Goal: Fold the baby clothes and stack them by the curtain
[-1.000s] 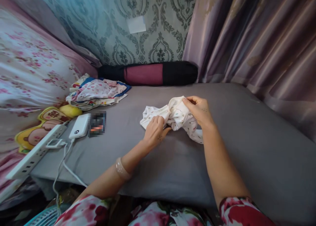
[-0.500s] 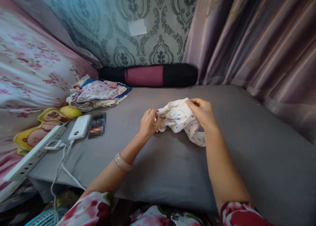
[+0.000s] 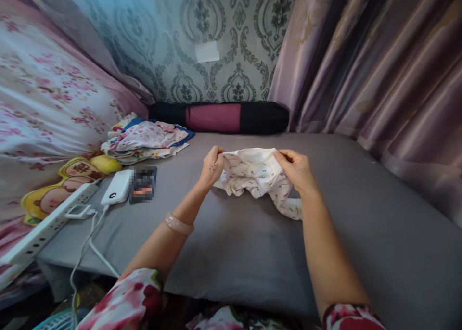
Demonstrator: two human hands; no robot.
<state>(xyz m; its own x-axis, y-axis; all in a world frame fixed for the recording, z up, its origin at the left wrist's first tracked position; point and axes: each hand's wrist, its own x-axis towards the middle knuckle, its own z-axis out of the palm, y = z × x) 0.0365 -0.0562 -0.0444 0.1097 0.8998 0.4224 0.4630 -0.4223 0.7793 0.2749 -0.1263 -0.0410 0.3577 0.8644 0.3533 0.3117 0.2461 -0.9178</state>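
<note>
A small white baby garment (image 3: 252, 175) with a tiny coloured print hangs crumpled between both my hands above the grey bed sheet (image 3: 252, 253). My left hand (image 3: 212, 166) pinches its upper left edge, fingers closed on the cloth. My right hand (image 3: 296, 169) grips the upper right edge the same way. One loose end of the garment trails down onto the sheet by my right wrist. A pale bangle sits on my left forearm.
A stack of folded baby clothes (image 3: 146, 138) lies at the back left. A black and maroon bolster (image 3: 220, 117) lies along the wall. A white power bank (image 3: 117, 187), a dark packet (image 3: 143, 184), a power strip (image 3: 46, 222) with cables and a floral pillow (image 3: 46, 104) are at left. Curtains (image 3: 378, 65) hang at right.
My left hand has let go of the lower part, moved up and right, and taken the garment's top edge. Both hands have raised the cloth a little off the sheet.
</note>
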